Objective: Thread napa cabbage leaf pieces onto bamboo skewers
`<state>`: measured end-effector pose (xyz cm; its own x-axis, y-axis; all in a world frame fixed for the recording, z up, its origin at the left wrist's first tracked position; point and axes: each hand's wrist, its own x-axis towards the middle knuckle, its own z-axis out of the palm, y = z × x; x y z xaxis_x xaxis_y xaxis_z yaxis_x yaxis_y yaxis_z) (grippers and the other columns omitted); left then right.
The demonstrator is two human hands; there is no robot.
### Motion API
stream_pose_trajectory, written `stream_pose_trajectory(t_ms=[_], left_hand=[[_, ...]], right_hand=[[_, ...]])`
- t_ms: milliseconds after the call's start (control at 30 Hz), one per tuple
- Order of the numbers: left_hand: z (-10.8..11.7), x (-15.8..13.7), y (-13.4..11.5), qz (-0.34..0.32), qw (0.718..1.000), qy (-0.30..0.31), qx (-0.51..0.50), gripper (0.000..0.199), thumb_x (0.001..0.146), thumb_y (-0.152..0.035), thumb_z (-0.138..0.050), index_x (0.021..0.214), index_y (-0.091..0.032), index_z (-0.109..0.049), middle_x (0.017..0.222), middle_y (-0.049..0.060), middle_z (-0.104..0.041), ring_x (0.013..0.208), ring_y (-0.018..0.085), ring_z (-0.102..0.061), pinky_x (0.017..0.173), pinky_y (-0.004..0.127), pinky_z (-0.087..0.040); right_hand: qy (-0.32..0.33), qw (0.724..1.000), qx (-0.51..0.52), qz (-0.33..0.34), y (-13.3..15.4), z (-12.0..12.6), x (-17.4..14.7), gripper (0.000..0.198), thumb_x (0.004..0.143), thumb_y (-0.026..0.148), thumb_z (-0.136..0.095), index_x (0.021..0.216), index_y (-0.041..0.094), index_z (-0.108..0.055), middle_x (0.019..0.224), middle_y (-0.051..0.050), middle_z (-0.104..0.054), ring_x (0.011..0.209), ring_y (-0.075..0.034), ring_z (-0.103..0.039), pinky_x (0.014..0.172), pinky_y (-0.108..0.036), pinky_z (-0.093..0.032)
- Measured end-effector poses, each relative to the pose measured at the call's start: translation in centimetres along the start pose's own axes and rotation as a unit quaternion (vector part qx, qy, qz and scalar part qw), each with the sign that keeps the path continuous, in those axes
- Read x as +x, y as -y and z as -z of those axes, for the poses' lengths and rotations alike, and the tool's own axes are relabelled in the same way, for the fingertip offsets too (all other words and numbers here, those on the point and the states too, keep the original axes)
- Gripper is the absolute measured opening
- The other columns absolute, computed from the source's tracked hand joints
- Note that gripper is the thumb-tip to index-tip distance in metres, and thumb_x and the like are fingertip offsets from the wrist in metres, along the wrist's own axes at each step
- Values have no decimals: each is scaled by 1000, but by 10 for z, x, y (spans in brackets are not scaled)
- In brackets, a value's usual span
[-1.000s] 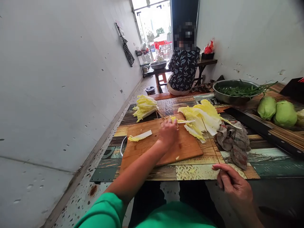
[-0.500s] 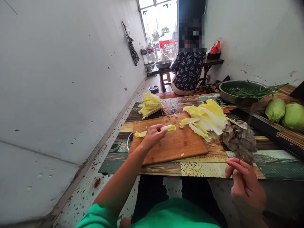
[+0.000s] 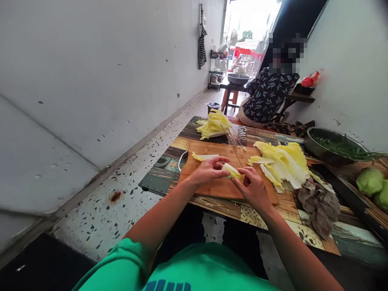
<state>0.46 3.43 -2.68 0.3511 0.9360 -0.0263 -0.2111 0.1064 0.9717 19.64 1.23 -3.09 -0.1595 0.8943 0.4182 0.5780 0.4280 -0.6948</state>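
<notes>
A small rolled piece of napa cabbage leaf (image 3: 232, 170), white and yellow, is held above the wooden cutting board (image 3: 200, 194). My left hand (image 3: 207, 173) pinches its left end, fingers closed. At the other end is my right hand (image 3: 253, 186), its fingers bent together. A thin wooden skewer (image 3: 238, 157) slants up and left from these right fingers; whether its tip enters the roll is hidden. Another cabbage strip (image 3: 207, 157) lies on the board behind my left hand. Loose cabbage leaves (image 3: 285, 161) are heaped at the board's right edge.
More cabbage (image 3: 214, 124) is stacked behind the board, beside several loose skewers (image 3: 230, 139). To the right are a crumpled grey rag (image 3: 319, 206), a metal bowl (image 3: 312, 147) of greens and pale green vegetables (image 3: 370, 180). A person (image 3: 268, 95) sits beyond the table.
My right hand has come from the table's front right edge to the cabbage roll. My left hand still holds the roll, now with its fingers stretched along it. The view has turned left and tilted.
</notes>
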Motion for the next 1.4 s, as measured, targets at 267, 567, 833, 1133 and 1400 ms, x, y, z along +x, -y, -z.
stream_pose_trajectory(t_ms=[267,567,833,1133,1400], left_hand=[[6,5,23,-128,861,-199,450,22,88,-21,-59,108,-17,-68,115,13,-69,109,25,-61,99,43,-45],[19,-9,-8,-94,721,-231,647,37,87,-29,-65,122,-18,-65,139,18,-58,135,34,-45,113,59,-25],[-51,-45,12,-85,976,-75,187,38,81,-46,-70,103,-15,-74,94,9,-76,79,19,-69,72,28,-56],[-42,-43,4,-55,964,-89,246,31,80,-42,-69,91,-14,-77,78,5,-75,67,17,-66,61,26,-51],[-14,-17,-3,-120,747,-135,639,24,90,-26,-57,105,-18,-73,106,12,-72,100,27,-66,91,38,-50]], right_hand=[[-41,995,0,-87,-33,16,-11,41,77,56,-71,94,19,-69,68,1,-58,51,-12,-44,49,-27,-39],[-49,977,123,-165,-19,21,-33,46,74,56,-74,99,19,-67,76,-1,-62,56,-12,-47,46,-27,-40],[-33,936,291,-194,23,-7,-61,40,79,55,-72,100,22,-63,76,-1,-65,57,-13,-55,52,-26,-47],[-18,924,324,-200,18,10,-54,39,77,56,-72,88,18,-72,77,-5,-70,68,-18,-64,60,-29,-52],[-47,957,219,-186,2,13,-54,43,92,54,-55,99,13,-69,70,-1,-67,55,-12,-57,50,-25,-45]])
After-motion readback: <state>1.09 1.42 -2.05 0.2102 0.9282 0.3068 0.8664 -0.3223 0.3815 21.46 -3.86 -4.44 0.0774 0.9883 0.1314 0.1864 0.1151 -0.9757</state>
